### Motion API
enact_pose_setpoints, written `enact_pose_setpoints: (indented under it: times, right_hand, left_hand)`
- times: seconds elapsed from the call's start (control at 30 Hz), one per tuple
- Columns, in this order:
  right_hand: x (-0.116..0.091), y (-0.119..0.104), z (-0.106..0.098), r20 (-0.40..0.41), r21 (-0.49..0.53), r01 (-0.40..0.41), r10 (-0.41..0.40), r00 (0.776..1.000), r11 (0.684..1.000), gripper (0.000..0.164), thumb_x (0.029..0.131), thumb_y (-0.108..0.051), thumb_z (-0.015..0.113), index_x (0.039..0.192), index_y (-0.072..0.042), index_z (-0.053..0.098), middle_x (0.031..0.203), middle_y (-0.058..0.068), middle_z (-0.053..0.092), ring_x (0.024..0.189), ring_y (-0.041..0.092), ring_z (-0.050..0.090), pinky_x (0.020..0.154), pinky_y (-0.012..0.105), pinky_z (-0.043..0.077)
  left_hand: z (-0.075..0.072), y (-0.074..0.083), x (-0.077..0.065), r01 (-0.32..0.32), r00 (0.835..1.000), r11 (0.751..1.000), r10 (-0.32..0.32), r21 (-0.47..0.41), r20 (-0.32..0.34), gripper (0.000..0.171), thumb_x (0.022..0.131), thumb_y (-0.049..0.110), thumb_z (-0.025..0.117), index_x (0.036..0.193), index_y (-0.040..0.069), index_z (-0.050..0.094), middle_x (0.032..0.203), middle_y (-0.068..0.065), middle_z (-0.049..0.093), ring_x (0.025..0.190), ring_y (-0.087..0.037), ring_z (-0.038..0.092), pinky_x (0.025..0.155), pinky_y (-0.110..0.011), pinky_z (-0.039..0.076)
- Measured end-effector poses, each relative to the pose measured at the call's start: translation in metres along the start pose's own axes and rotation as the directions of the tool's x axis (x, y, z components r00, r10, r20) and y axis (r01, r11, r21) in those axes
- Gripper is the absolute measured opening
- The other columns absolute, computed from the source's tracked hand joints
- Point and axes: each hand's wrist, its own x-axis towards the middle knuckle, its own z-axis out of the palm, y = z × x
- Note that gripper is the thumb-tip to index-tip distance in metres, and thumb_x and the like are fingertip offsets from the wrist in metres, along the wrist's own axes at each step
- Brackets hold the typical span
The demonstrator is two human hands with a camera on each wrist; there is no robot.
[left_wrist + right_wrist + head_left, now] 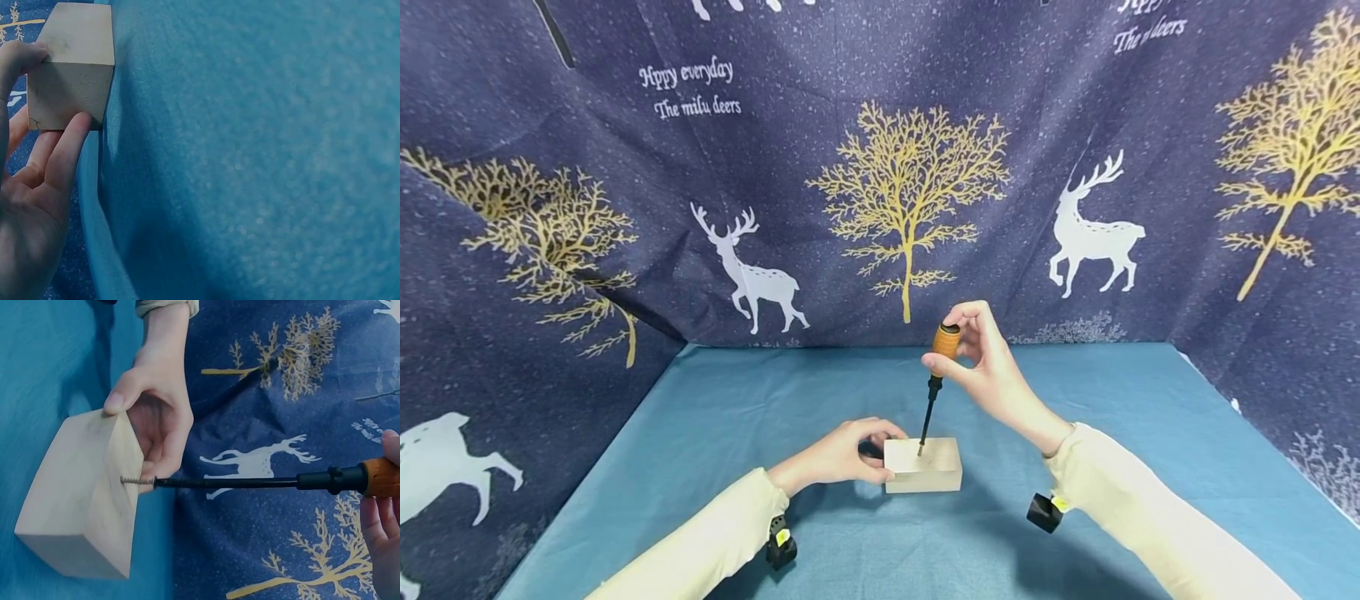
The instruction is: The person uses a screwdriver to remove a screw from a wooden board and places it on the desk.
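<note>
A pale wooden block (925, 481) lies on the blue cloth, and my left hand (838, 454) grips its left end between thumb and fingers. Above it, my right hand (992, 367) holds a screwdriver (946, 342) by its orange and black handle. The black shaft points down at the block's top, leaning slightly. In the right wrist view, a threaded screw (136, 480) stands in the block's top face with the screwdriver's tip at its head. Part of the thread shows above the wood. The left wrist view shows fingertips (78, 122) against the block's end face.
Blue cloth (730, 417) covers the table around the block. A dark blue curtain (850, 75) printed with deer and gold trees hangs behind and along the sides. A small black device (781, 546) is on the left wrist, another black device (1045, 512) on the right.
</note>
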Motion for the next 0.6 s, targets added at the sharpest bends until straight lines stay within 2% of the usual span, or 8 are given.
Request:
enact_pose_setpoints:
  times: [0.13,0.23,0.37,0.47,0.53,0.6]
  right_hand:
    - [0.0000,-0.0034,0.0000,0.043,0.057,0.002,-0.005,0.999,0.998,0.048,0.088,-0.002,0.071,0.124,-0.005,0.040,0.109,0.011,0.058,0.093,0.008,0.063,0.085,0.023,0.056]
    - [-0.0007,-0.0054,-0.0006,0.083,0.120,0.012,-0.022,0.996,0.993,0.045,0.091,0.000,0.067,0.128,-0.005,0.041,0.114,0.012,0.062,0.101,0.012,0.066,0.092,0.026,0.057]
    - [-0.0013,-0.0027,-0.0006,0.128,0.205,0.044,-0.072,0.989,0.978,0.036,0.099,0.003,0.051,0.130,-0.003,0.036,0.121,0.004,0.063,0.108,0.021,0.066,0.095,0.031,0.057]
    - [-0.0015,0.0003,0.0007,0.134,0.249,0.053,-0.088,0.987,0.967,0.033,0.100,0.007,0.039,0.130,-0.002,0.030,0.123,0.004,0.062,0.107,0.021,0.067,0.096,0.037,0.058]
    - [-0.0015,0.0015,0.0016,0.128,0.234,0.042,-0.073,0.989,0.971,0.034,0.098,0.009,0.037,0.129,-0.003,0.029,0.126,0.007,0.060,0.108,0.016,0.065,0.096,0.037,0.058]
    - [-0.0013,0.0014,0.0024,0.105,0.162,0.029,-0.046,0.993,0.986,0.036,0.097,0.008,0.043,0.129,-0.003,0.030,0.127,0.008,0.057,0.107,0.012,0.062,0.092,0.031,0.057]
  left_hand:
    - [-0.0001,-0.0005,0.0000,-0.021,1.000,1.000,0.021,-0.005,0.002,0.045,0.082,0.011,0.077,0.125,0.015,0.064,0.114,-0.011,0.062,0.099,-0.010,0.060,0.083,-0.023,0.061]
    - [0.0000,-0.0017,0.0005,-0.025,1.000,1.000,0.025,-0.011,0.001,0.045,0.083,0.011,0.077,0.125,0.014,0.064,0.114,-0.012,0.062,0.099,-0.011,0.061,0.083,-0.023,0.061]
    - [-0.0004,-0.0020,0.0004,-0.023,1.000,1.000,0.022,-0.016,-0.004,0.045,0.082,0.012,0.079,0.125,0.013,0.064,0.114,-0.013,0.062,0.099,-0.012,0.061,0.082,-0.023,0.061]
    - [-0.0004,-0.0020,0.0007,-0.016,1.000,1.000,0.016,-0.012,-0.003,0.046,0.082,0.012,0.079,0.125,0.014,0.064,0.114,-0.012,0.063,0.099,-0.012,0.061,0.082,-0.022,0.061]
    - [-0.0002,-0.0023,0.0009,-0.013,1.000,1.000,0.013,-0.007,-0.001,0.046,0.082,0.012,0.079,0.125,0.014,0.064,0.114,-0.011,0.063,0.099,-0.011,0.061,0.082,-0.021,0.061]
    - [-0.0002,-0.0023,0.0007,-0.007,1.000,1.000,0.007,-0.004,0.001,0.046,0.082,0.012,0.078,0.125,0.016,0.064,0.114,-0.010,0.063,0.099,-0.010,0.061,0.082,-0.021,0.060]
